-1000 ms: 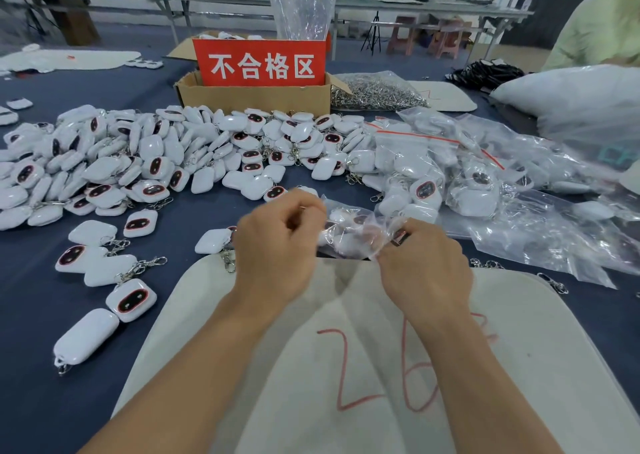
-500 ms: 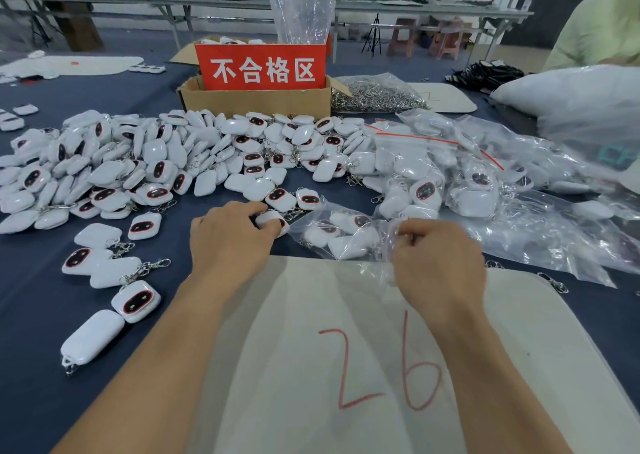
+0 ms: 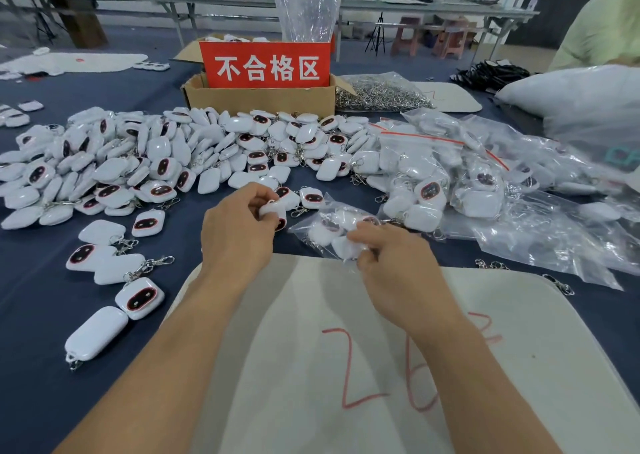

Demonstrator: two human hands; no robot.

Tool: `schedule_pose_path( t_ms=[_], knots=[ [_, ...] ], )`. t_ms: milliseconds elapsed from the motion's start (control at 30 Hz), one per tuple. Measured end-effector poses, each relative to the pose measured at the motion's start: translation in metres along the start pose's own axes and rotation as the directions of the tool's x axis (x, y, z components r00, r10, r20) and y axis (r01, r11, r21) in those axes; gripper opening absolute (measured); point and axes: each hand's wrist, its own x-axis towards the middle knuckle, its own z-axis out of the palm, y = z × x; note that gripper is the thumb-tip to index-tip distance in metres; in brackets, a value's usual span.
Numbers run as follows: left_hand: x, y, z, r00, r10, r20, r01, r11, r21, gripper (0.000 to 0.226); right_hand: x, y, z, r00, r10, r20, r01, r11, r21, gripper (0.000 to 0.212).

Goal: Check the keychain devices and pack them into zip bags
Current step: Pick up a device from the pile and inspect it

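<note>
On the blue table [image 3: 38, 291], between the loose pile of keychain devices [image 3: 145, 163] and the packed bags [image 3: 450, 176], the main risk is the part-filled zip bag [image 3: 329, 227]. The film is crumpled and the right hand [image 3: 394, 263] pinches only its near edge, so the contents could spill or the next unit could snag. I can't tell where the mouth opens. The left hand [image 3: 239, 235] has its fingers curled round one device [image 3: 272, 209], just left of the bag and apart from it. It may drop into the pile unchecked.

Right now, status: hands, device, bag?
Left hand grips one keychain device. Right hand pinches zip bag, part-filled. Nothing between device and bag.
</note>
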Motion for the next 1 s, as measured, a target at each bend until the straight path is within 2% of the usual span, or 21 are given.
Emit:
schedule_pose_path(
  t_ms=[67,200,333,400,467,533,600,633,700,800,867,933,1000],
  knots=[
    [0.000,0.001,0.000,0.999,0.020,-0.031,-0.021,0.998,-0.058,0.022,-0.001,0.000,-0.001,0.997,0.052,0.056,-0.048,0.997,-0.056,0.037],
    [-0.002,0.005,-0.003,0.994,0.033,-0.104,-0.051,0.982,-0.181,0.024,-0.002,-0.004,-0.004,0.990,0.143,-0.012,-0.143,0.985,-0.094,0.035],
    [-0.003,0.008,-0.005,0.995,0.034,-0.092,-0.053,0.975,-0.215,0.031,-0.002,-0.006,-0.003,0.980,0.192,-0.060,-0.197,0.975,-0.102,0.032],
    [-0.005,0.010,-0.004,0.995,0.040,-0.088,-0.060,0.968,-0.242,0.031,-0.001,-0.006,-0.003,0.967,0.208,-0.151,-0.208,0.978,0.014,0.029],
    [-0.007,0.013,-0.004,0.994,0.060,-0.091,-0.086,0.948,-0.306,0.031,0.001,-0.005,-0.004,0.923,0.271,-0.274,-0.218,0.953,0.209,0.026],
    [-0.009,0.016,-0.004,0.991,0.089,-0.103,-0.121,0.918,-0.378,0.029,0.002,-0.006,-0.006,0.878,0.335,-0.342,-0.165,0.882,0.441,0.026],
    [-0.012,0.020,-0.003,0.990,0.120,-0.075,-0.141,0.879,-0.455,0.030,0.001,-0.008,-0.011,0.849,0.365,-0.382,-0.038,0.763,0.645,0.029],
    [-0.014,0.022,-0.003,0.989,0.143,-0.049,-0.148,0.855,-0.497,0.033,0.000,-0.009,-0.013,0.847,0.376,-0.376,0.003,0.704,0.710,0.030],
    [-0.019,0.028,0.000,0.983,0.183,0.012,-0.143,0.808,-0.572,0.035,0.001,-0.010,-0.014,0.884,0.364,-0.294,-0.007,0.639,0.769,0.028],
    [-0.027,0.035,0.006,0.983,0.160,0.093,-0.063,0.760,-0.646,0.024,0.002,-0.008,-0.006,0.967,0.250,-0.045,-0.127,0.629,0.767,0.034],
    [-0.031,0.038,0.007,0.983,0.116,0.146,0.018,0.719,-0.694,0.020,0.002,-0.012,-0.002,0.980,0.175,0.090,-0.177,0.580,0.795,0.031],
    [-0.032,0.038,0.006,0.979,0.072,0.193,0.093,0.683,-0.725,0.020,0.002,-0.014,-0.003,0.981,0.174,0.088,-0.170,0.535,0.827,0.016],
    [-0.033,0.039,0.005,0.976,0.062,0.209,0.107,0.700,-0.706,0.015,0.004,-0.012,-0.005,0.972,0.231,0.053,-0.168,0.513,0.842,0.012]
  ],
)
